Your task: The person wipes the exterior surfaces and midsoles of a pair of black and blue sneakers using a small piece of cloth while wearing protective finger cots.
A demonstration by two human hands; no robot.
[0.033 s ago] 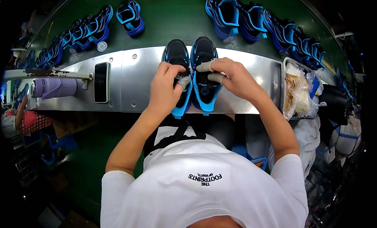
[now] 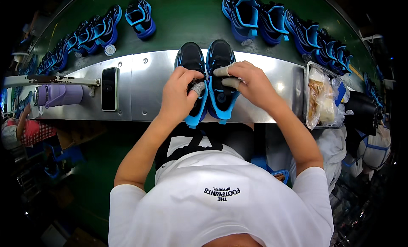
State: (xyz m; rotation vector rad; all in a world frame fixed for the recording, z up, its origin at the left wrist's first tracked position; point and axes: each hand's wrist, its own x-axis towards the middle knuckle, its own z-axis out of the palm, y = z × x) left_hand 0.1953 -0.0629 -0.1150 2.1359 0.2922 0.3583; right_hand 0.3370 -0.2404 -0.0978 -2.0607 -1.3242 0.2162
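Note:
Two black and blue sneakers stand side by side, toes away from me, on a metal shelf. My left hand grips the left sneaker at its opening, a taped fingertip pressed into the collar. My right hand holds the right sneaker near the tongue, pinching with two fingers wrapped in grey tape. The hands cover the middle of both sneakers. Their blue heels stick out over the shelf's near edge.
Behind the shelf a green conveyor belt carries blue sneakers at the left, middle and right. A black phone and purple bottle lie to the left, a tray of plastic bags to the right. Another person's arm shows far left.

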